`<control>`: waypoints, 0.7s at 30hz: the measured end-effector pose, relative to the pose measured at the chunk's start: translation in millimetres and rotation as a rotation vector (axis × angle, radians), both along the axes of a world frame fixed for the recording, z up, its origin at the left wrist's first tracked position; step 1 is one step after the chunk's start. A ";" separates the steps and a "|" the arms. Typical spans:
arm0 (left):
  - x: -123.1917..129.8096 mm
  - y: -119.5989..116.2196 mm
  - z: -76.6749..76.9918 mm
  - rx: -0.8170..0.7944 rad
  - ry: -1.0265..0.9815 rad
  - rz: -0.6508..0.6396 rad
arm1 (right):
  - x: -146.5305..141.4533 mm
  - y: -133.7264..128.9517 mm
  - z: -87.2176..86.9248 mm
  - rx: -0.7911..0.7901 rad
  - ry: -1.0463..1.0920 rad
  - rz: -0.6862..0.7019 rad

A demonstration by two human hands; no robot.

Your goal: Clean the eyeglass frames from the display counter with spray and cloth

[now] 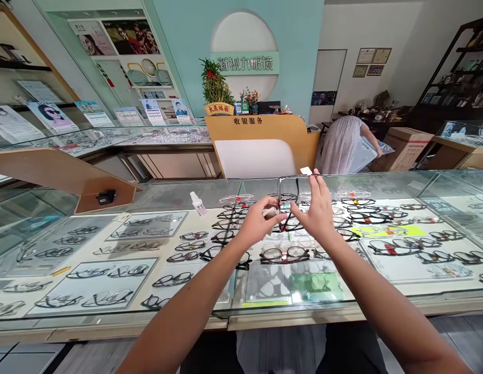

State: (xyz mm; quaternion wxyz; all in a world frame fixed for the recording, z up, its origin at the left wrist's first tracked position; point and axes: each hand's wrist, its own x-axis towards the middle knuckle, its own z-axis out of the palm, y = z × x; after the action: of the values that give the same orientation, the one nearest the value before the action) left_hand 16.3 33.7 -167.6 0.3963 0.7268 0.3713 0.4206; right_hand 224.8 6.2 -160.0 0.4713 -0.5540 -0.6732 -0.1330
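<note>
A thin dark-framed pair of eyeglasses (279, 193) is held upright above the glass counter, between my two hands. My left hand (259, 221) is closed in a pinch on its left side, with a crumpled white cloth (270, 212) in the fingers. My right hand (317, 210) grips the other side, thumb low near the lens and fingers stretched up along a dark arm of the glasses. At those fingertips is a small white tag (306, 170); what it hangs from cannot be made out. A small white spray bottle (198, 203) stands on the counter to the left.
The glass display counter (241, 311) holds many eyeglasses in rows, including a red-tagged pair (284, 254). At the left stands a wooden-backed mirror or panel (66, 174). Across the room, a person (343, 143) bends beside a large cardboard box (401, 148), near a wooden cashier desk (260, 127).
</note>
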 end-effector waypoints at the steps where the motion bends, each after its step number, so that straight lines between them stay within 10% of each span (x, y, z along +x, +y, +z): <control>1: 0.2 0.4 -0.3 -0.020 -0.013 -0.004 | 0.4 0.0 0.1 -0.007 -0.006 -0.002; 21: -15.7 4.1 18.4 -0.055 0.012 -0.119 | 37.2 2.3 17.3 -0.117 -0.184 0.125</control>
State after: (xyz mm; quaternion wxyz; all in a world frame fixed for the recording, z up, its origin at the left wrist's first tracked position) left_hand 0.6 37.8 -149.2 0.4382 0.7389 0.3410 0.3818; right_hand 262.1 8.5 -142.7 0.3819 -0.5229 -0.7535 -0.1142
